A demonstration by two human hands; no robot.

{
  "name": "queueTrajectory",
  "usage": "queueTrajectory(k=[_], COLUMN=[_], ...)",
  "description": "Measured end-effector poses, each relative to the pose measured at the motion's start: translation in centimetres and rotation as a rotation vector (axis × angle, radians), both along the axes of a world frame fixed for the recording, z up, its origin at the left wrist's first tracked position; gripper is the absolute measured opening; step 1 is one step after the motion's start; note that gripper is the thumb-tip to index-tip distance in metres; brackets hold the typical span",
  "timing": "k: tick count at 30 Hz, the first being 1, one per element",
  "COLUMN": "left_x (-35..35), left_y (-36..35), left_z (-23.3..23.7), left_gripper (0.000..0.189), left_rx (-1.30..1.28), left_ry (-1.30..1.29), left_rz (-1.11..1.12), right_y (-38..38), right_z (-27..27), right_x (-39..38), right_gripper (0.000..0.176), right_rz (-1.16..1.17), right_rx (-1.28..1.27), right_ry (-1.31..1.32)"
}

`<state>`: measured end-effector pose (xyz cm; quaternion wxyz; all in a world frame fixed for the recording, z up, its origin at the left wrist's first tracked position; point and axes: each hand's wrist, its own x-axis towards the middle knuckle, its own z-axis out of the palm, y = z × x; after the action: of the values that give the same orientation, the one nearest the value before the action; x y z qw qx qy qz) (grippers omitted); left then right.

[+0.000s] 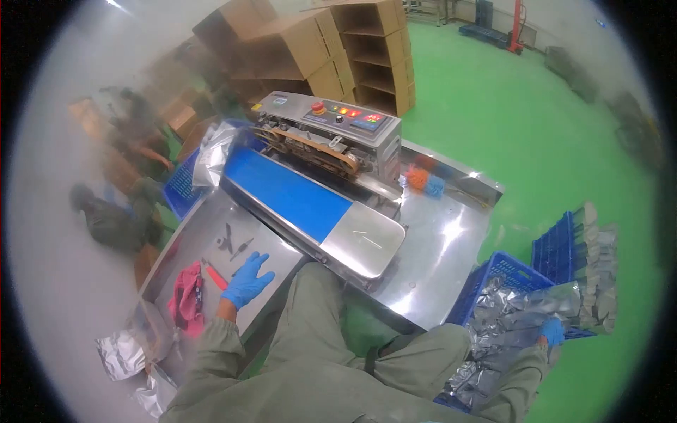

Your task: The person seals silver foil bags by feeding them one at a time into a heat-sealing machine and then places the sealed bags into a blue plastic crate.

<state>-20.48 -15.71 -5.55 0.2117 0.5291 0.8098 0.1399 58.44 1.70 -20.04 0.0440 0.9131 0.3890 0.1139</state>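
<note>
Foil pouches (pixel 493 310) lie heaped in a blue crate (pixel 518 268) to the right of the conveyor machine (pixel 338 123), and that is where the worker's right hand (pixel 552 331) is, gloved in blue. From where I stand it is at the pouches, but whether its fingers are closed on one I cannot tell. A second blue crate (pixel 553 247) stands behind the first, with more silvery pouches along its outer side.

The left hand (pixel 245 282), gloved too, is over the steel table (pixel 271 257) on the near left side of the machine, fingers spread wide and nothing in them. Just beside it is a red-handled tool (pixel 215 277), with small dark tools (pixel 226 240) a bit farther up and a crumpled pink cloth (pixel 187 299) to the left.

The worker's knees come up close to the near side of the machine, so both legs stand between the two hands. The blue belt (pixel 289 190) runs along the machine's front and ends at a bare metal plate (pixel 363 240). At the belt's far left end, a big silver bag (pixel 214 155) sits over another blue basket (pixel 185 183). Orange and blue bundles (pixel 425 182) lie by the machine's right end. Stacked cartons (pixel 303 49) block the floor behind it, and blurred co-workers (pixel 113 215) are off to its left.
</note>
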Motion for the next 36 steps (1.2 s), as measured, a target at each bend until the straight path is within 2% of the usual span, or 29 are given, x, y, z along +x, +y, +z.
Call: queueTrajectory(k=[2,4,5,7,9,10,11,13,14,16,18,19,21,22,24,25,27,29,30,32,34,35,36], left_x=[0.5,3.1,5.7,7.4,12.9,15.2,17.8,23.8,26.7,31.6,34.4,34.5,34.7,34.4,32.6,32.1,31.5,30.8,30.7,30.7,30.6,30.5,30.4], left_y=[0.9,2.6,3.6,5.9,7.6,8.8,9.8,11.3,12.0,12.6,12.3,12.1,12.0,12.1,12.2,12.0,11.1,11.3,11.7,11.9,12.4,12.7,12.9], left_z=[-0.4,2.3,4.8,4.1,6.8,6.3,5.7,5.6,4.7,4.0,4.9,4.8,4.5,3.3,-0.8,-2.3,-4.5,-4.8,-4.8,-4.8,-4.3,-3.8,-3.2], left_gripper=[0.059,0.050,0.041,0.038,0.036,0.037,0.039,0.048,0.055,0.062,0.077,0.077,0.080,0.080,0.072,0.072,0.058,0.055,0.053,0.051,0.047,0.047,0.047], left_rx=[0.064,0.247,0.346,0.587,0.516,0.502,0.491,0.516,0.596,0.687,0.717,0.720,0.555,0.552,0.582,0.571,0.604,0.556,0.518,0.597,0.789,0.791,0.786], left_ry=[-0.033,-0.087,-0.166,-0.218,-0.534,-0.569,-0.603,-0.470,-0.437,-0.416,-0.147,-0.155,-0.502,-0.510,-0.704,-0.711,-0.849,-0.853,-0.846,-0.782,-0.629,-0.637,-0.648], left_rz=[-0.014,-0.060,-0.054,-0.225,-0.261,-0.385,-0.507,-0.785,-0.820,-0.848,-0.708,-0.707,-0.703,-0.712,-0.652,-0.656,-0.439,-0.439,-0.433,-0.440,-0.424,-0.416,-0.408], right_y=[0.3,0.8,0.5,0.6,0.4,0.2,0.2,0.1,-0.2,-0.9,-2.6,-3.3,-4.2,-4.6,-4.7,-4.6,-4.4,-4.2,-4.5,-5.5,-6.4,-6.8,-7.0], right_z=[0.5,1.2,3.7,8.7,13.7,16.2,18.2,21.5,23.0,25.7,28.3,29.1,29.6,29.4,28.0,26.8,24.7,21.4,22.2,25.4,27.2,28.6,29.5], right_x=[1.1,1.8,0.1,-2.4,-4.9,-6.6,-7.9,-10.7,-12.5,-16.6,-21.2,-23.4,-26.9,-28.4,-30.8,-32.1,-35.3,-37.7,-37.7,-37.6,-33.0,-31.8,-30.7], right_gripper=[0.034,0.034,0.033,0.029,0.026,0.025,0.025,0.024,0.024,0.024,0.021,0.019,0.017,0.016,0.014,0.013,0.012,0.011,0.011,0.036,0.046,0.046,0.047], right_rz=[0.096,0.160,0.209,0.340,0.498,0.578,0.577,0.709,0.713,0.808,0.819,0.820,1.022,1.076,1.186,1.245,1.293,1.293,1.280,1.455,1.268,1.101,0.831], right_rx=[0.043,0.057,0.197,0.431,0.625,0.730,0.726,0.875,0.872,1.054,1.040,1.028,0.982,0.910,0.774,0.709,0.570,0.478,0.475,0.545,0.625,0.796,0.918], right_ry=[-0.028,-0.061,-0.073,-0.082,-0.047,-0.017,-0.034,0.112,0.096,0.281,0.361,0.455,0.556,0.560,0.559,0.554,0.561,0.611,0.607,0.522,0.200,0.860,1.504])
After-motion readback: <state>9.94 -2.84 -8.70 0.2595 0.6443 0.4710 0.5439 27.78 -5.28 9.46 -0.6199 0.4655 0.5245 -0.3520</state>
